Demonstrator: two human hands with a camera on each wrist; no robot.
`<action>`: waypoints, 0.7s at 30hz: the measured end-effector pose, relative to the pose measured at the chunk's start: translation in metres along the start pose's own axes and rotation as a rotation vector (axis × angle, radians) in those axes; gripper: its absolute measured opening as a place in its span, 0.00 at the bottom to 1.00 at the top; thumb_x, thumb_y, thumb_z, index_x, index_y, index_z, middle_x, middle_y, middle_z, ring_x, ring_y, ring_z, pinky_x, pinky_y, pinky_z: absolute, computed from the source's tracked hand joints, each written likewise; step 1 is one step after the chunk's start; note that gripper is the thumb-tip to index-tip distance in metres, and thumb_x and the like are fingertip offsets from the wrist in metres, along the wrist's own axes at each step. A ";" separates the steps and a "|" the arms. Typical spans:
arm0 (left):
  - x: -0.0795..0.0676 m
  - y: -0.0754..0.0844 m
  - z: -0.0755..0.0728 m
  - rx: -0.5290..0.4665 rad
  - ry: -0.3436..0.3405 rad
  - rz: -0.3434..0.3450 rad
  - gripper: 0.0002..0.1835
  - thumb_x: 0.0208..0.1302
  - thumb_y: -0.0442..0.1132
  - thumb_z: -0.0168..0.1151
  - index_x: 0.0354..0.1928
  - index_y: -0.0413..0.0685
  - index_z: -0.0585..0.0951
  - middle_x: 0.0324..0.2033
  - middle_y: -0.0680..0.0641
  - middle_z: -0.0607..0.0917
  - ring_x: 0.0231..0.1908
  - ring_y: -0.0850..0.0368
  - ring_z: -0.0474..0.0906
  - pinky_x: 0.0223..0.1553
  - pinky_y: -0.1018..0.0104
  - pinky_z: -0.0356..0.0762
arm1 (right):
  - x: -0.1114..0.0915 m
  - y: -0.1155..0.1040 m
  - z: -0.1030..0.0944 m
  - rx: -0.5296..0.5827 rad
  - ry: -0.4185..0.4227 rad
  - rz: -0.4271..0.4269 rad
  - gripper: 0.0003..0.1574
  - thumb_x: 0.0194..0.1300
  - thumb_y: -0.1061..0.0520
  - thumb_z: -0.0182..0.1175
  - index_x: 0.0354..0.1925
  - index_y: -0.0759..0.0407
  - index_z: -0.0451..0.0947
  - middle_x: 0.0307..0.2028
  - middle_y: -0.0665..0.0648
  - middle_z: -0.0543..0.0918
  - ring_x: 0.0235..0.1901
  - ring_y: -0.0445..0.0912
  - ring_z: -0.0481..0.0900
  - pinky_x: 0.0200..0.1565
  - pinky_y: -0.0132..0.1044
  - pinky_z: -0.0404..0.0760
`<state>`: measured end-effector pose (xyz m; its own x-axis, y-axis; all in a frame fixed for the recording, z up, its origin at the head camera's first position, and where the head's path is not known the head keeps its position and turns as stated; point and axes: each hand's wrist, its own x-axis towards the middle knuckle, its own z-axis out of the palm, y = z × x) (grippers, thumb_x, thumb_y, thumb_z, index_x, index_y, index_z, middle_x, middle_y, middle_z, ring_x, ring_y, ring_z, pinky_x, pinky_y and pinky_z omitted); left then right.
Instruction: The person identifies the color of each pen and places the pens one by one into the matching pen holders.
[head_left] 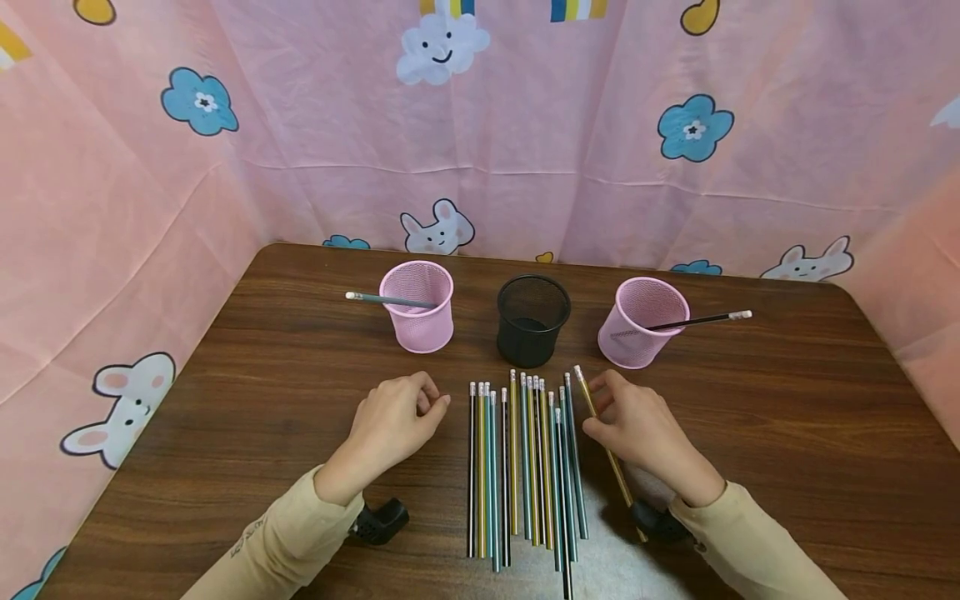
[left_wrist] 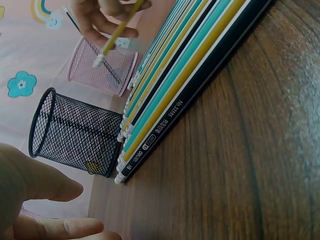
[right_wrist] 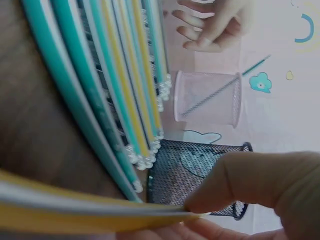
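Note:
My right hand [head_left: 637,425] pinches a yellow pencil [head_left: 615,467] between thumb and fingers, close to its white eraser end. That pencil is tilted, and its far end passes beneath the wrist. In the right wrist view the yellow pencil [right_wrist: 95,212] crosses the lower left, its tip end out of frame. Left of it lies a row of striped pencils [head_left: 513,467] in black, yellow and teal, erasers toward the cups. My left hand [head_left: 390,421] hovers left of the row with loosely bent fingers and holds nothing. The left wrist view shows its thumb [left_wrist: 50,182] apart from the fingers.
Behind the row stands a black mesh cup [head_left: 527,346]. A pink mesh cup [head_left: 423,333] on the left holds a teal pencil [head_left: 375,298]; another pink cup [head_left: 626,342] on the right holds a black pencil [head_left: 705,319]. A patterned pink cloth [head_left: 525,108] hangs behind the wooden table [head_left: 787,417].

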<state>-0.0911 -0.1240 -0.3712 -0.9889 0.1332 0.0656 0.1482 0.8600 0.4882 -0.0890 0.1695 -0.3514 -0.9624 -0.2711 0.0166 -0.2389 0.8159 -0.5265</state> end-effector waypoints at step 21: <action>0.000 -0.001 0.002 -0.003 -0.002 0.009 0.08 0.59 0.45 0.64 0.29 0.50 0.80 0.20 0.54 0.80 0.22 0.59 0.75 0.20 0.62 0.68 | 0.013 -0.009 -0.029 0.170 0.183 -0.088 0.21 0.56 0.67 0.62 0.49 0.63 0.72 0.33 0.61 0.85 0.29 0.49 0.85 0.30 0.34 0.80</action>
<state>-0.0916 -0.1242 -0.3734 -0.9876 0.1417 0.0678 0.1567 0.8572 0.4906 -0.1035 0.1733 -0.3220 -0.9499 -0.2281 0.2137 -0.3126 0.6916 -0.6511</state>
